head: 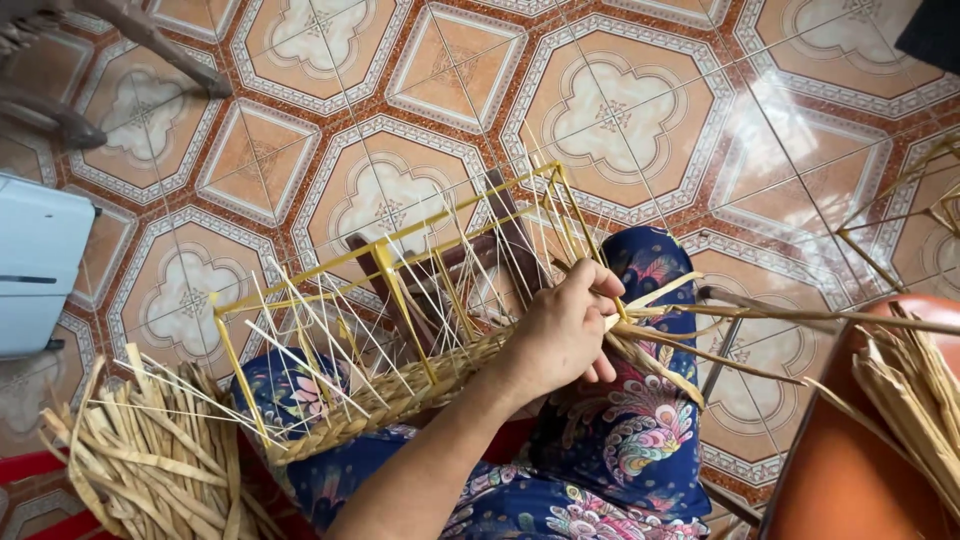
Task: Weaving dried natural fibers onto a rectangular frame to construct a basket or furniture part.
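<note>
A yellow metal wire frame (385, 262) lies tilted across my lap. Pale upright straw strands fan out from its woven base band (400, 395). My left hand (562, 335) reaches in from the bottom and is closed on flat straw strands (655, 335) at the frame's right end, by the corner. Those strands trail out to the right over my knee. My right hand is out of sight. My legs are in blue flowered trousers (630, 440).
A bundle of loose straw (150, 450) lies at the lower left, and more straw (915, 390) rests on an orange seat (850, 470) at the right. A white box (35, 265) sits at the left edge and another wire frame (900, 200) at the right. The floor is patterned tile.
</note>
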